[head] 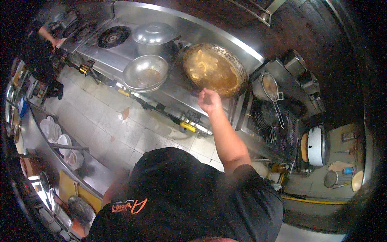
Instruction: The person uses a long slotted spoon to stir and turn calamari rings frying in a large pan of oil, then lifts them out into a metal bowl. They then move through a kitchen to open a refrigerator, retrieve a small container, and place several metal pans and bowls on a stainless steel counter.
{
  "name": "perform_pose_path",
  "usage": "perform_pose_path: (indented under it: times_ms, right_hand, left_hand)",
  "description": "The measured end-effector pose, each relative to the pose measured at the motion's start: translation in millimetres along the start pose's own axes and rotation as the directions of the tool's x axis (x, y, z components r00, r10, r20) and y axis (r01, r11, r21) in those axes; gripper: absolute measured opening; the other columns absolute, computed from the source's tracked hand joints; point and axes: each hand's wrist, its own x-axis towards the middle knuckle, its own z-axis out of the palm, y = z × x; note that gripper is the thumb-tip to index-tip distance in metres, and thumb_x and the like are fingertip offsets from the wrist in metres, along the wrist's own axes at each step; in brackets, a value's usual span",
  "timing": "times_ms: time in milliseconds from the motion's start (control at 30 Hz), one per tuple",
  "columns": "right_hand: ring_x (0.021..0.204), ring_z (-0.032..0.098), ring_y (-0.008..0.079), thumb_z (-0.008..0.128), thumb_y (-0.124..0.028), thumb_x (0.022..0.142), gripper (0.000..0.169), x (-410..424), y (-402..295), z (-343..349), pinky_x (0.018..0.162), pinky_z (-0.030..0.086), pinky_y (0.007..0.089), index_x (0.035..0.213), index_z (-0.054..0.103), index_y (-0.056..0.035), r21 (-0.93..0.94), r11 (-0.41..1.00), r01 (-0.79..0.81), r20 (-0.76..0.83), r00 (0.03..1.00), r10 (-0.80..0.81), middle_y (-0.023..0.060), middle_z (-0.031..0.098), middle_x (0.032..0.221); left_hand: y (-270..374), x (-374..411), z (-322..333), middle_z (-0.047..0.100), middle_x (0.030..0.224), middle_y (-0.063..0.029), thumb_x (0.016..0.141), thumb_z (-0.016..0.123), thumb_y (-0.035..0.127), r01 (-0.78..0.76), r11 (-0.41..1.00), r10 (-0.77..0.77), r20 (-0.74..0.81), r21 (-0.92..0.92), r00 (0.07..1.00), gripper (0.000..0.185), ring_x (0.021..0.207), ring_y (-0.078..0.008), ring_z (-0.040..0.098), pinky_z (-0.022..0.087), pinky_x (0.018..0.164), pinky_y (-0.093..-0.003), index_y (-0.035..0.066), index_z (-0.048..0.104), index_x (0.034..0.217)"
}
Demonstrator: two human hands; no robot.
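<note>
My right hand is at the near rim of a large wok, its fingers curled and the thumb near the fingertips. Whether it grips the rim or something small cannot be told. Brown liquid, likely oil, fills the wok, with pale yellow pieces at its far left. Left of it, a metal bowl with brownish residue rests on the stove, in front of a lidded metal pot. My left hand cannot be made out; only skin of that arm shows at the lower left, near a metal pan by a yellow board.
A wire-mesh skimmer lies over a pot to the right, near dark racks. An empty burner is farther left. Stacked white plates stand on the lower-left counter. Another person's hand is at the stove's far left.
</note>
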Motion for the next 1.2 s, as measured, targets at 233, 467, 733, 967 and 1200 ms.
perform_pose_path:
  times_ms: [233, 467, 733, 967, 1200]
  right_hand:
    - [0.060, 0.054, 0.0180, 0.060, -0.007, 0.090, 0.009, -33.4, -8.9, -12.8, 0.053, 0.044, 0.0294, 0.092, 0.052, -0.0063, -0.214, 0.968, 0.132, -0.051, 0.988, -0.147, 0.0054, 0.055, 0.071]
    - [0.053, 0.059, 0.0240, 0.056, 0.002, 0.078, 0.016, -54.6, -21.6, -21.4, 0.044, 0.046, 0.0374, 0.094, 0.057, 0.0035, -0.821, 0.492, 0.289, -0.066, 0.808, -0.585, 0.0124, 0.058, 0.067]
    - [0.086, 0.069, 0.0373, 0.057, -0.003, 0.078, 0.039, -82.3, -19.7, -27.0, 0.076, 0.053, 0.0426, 0.116, 0.062, 0.0053, -0.986, -0.110, 0.122, 0.162, 0.608, -0.777, 0.0259, 0.069, 0.092]
    - [0.099, 0.066, 0.0434, 0.056, -0.008, 0.077, 0.044, -105.7, -39.2, -26.1, 0.088, 0.051, 0.0468, 0.120, 0.063, -0.0048, -0.975, -0.220, -0.018, 0.173, 0.558, -0.812, 0.0267, 0.069, 0.102]
    - [0.067, 0.067, 0.0326, 0.057, -0.004, 0.075, 0.031, -66.2, -86.9, -62.3, 0.058, 0.052, 0.0451, 0.102, 0.065, 0.0094, -0.996, -0.083, 0.044, 0.093, 0.572, -0.815, 0.0253, 0.067, 0.079]
  left_hand:
    - [1.9, -9.0, -2.0, 0.070, 0.091, -0.0211, 0.090, 0.057, 0.044, 0.062, 0.996, -0.060, 0.034, -0.061, 0.998, 0.039, 0.086, -0.0412, 0.066, 0.053, 0.076, -0.0514, 0.008, 0.071, 0.093]
    - [-3.0, -8.9, -3.3, 0.070, 0.092, -0.0206, 0.088, 0.059, 0.046, 0.076, 0.993, -0.070, 0.069, -0.086, 0.995, 0.042, 0.086, -0.0406, 0.066, 0.053, 0.077, -0.0502, 0.006, 0.072, 0.093]
    - [-15.2, 13.6, -25.1, 0.071, 0.093, -0.0202, 0.087, 0.060, 0.047, 0.067, 0.996, -0.061, 0.094, -0.066, 0.994, 0.044, 0.086, -0.0398, 0.067, 0.053, 0.077, -0.0494, 0.005, 0.072, 0.093]
    - [3.3, 6.9, -30.6, 0.070, 0.092, -0.0198, 0.088, 0.060, 0.046, 0.086, 0.992, -0.080, 0.075, -0.088, 0.994, 0.043, 0.086, -0.0386, 0.066, 0.052, 0.076, -0.0494, 0.005, 0.072, 0.094]
    - [7.5, 2.1, -27.1, 0.070, 0.091, -0.0194, 0.089, 0.059, 0.045, 0.095, 0.988, -0.089, 0.058, -0.119, 0.994, 0.042, 0.085, -0.0374, 0.066, 0.052, 0.076, -0.0495, 0.005, 0.072, 0.094]
